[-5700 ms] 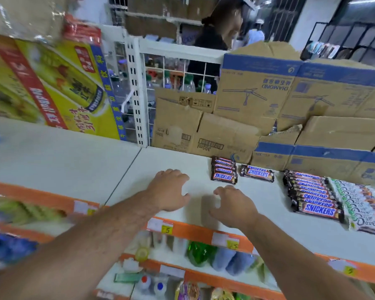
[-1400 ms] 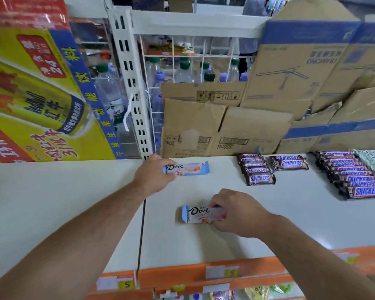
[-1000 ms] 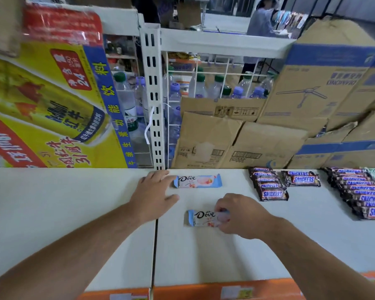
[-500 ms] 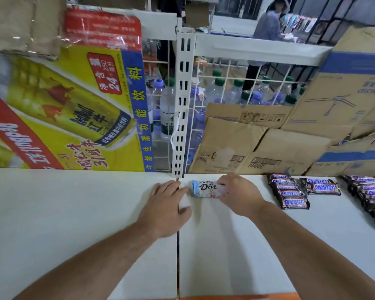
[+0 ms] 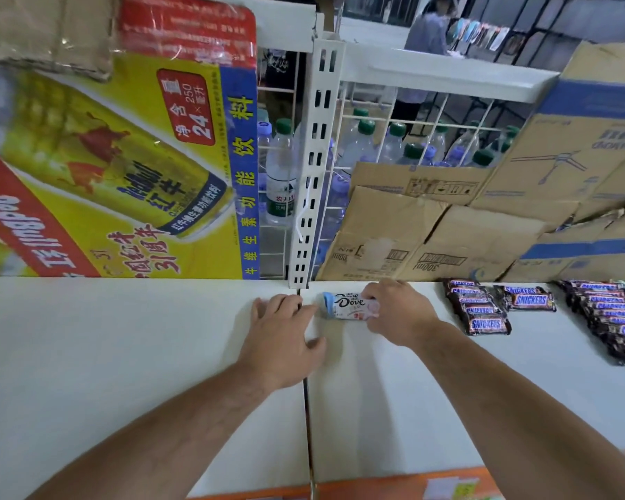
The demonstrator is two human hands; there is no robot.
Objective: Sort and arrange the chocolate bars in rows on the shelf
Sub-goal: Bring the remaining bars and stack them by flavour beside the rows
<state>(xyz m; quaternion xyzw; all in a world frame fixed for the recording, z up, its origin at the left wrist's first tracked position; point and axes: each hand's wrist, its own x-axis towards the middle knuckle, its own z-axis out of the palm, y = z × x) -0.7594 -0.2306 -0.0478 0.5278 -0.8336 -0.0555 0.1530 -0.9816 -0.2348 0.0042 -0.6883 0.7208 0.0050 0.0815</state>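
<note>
A white-and-blue Dove bar [image 5: 345, 304] lies at the back of the white shelf [image 5: 123, 373], just right of the seam between two shelf boards. My right hand [image 5: 399, 313] grips its right end with curled fingers. My left hand [image 5: 280, 339] rests flat on the shelf, fingers straight, its fingertips just left of the bar. Only one Dove bar shows. To the right lies a short stack of Snickers bars [image 5: 478, 312], with a single Snickers [image 5: 529, 299] beside it. A longer Snickers row [image 5: 616, 321] runs along the right edge.
Brown cardboard boxes [image 5: 430, 240] stand against the back of the shelf behind the bars. A yellow drink carton [image 5: 123, 175] fills the back left. A white slotted post [image 5: 314, 175] and water bottles [image 5: 280, 182] sit between them. An orange price strip [image 5: 394, 490] marks the front edge.
My right hand has carried its Dove bar from mid-shelf to the back, where the other Dove bar lay. My left hand let go of that bar and now lies flat.
</note>
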